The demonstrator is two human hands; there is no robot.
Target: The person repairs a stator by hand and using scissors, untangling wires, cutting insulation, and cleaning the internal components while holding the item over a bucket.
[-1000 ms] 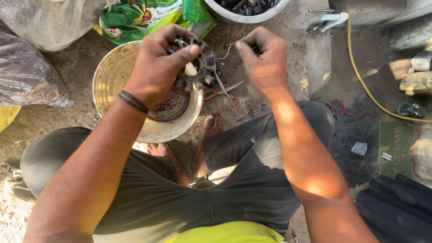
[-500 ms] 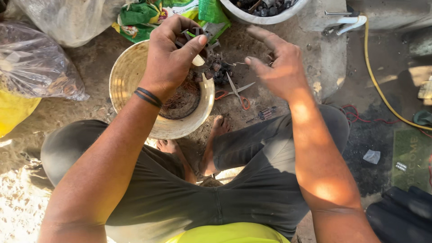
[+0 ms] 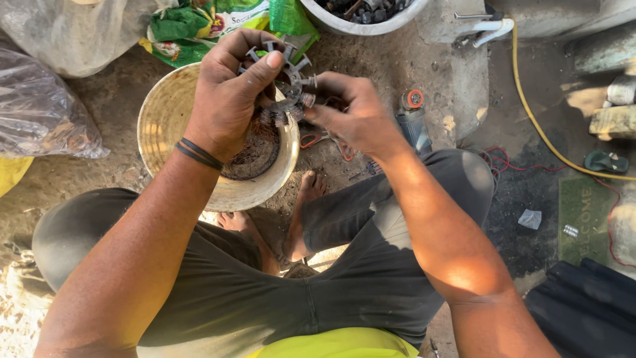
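Fingers of the left hand (image 3: pixel 228 99) gripped a grey toothed metal motor core (image 3: pixel 281 73); the right hand (image 3: pixel 351 116) pinched its edge above a cream plastic bucket (image 3: pixel 165 119).

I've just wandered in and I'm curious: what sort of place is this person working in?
Probably an informal ground-level scrap or repair spot. The person sits on a bare dirt floor, holding a toothed metal part over a cream bucket, near a tub of scrap parts.
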